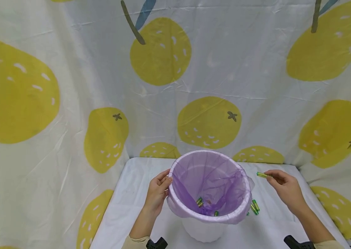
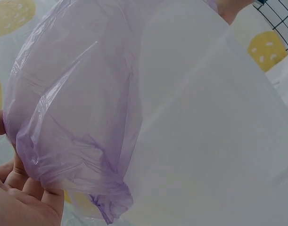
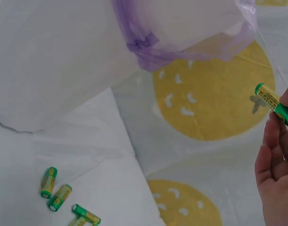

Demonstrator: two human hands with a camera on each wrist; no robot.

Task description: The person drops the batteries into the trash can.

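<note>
A white bin point(image 1: 205, 230) lined with a purple plastic bag point(image 1: 206, 169) stands on the white-covered table. My left hand point(image 1: 158, 190) grips its rim at the left, thumb over the edge and fingers on the outside; folds of the bag point(image 2: 82, 117) fill much of the left wrist view. To the right of the bin, my right hand point(image 1: 284, 188) pinches a green-and-yellow battery point(image 3: 271, 100) between thumb and fingertips, above the table. Inside the bag lie a few batteries point(image 1: 199, 202). Several more batteries point(image 3: 60, 197) lie on the table beside the bin, partly hidden behind it in the head view.
The table point(image 1: 144, 169) is covered in white cloth. Behind it and at both sides hangs a curtain point(image 1: 256, 52) printed with yellow fruit. A dark wire grid point(image 2: 280, 19) shows at the corner of the left wrist view.
</note>
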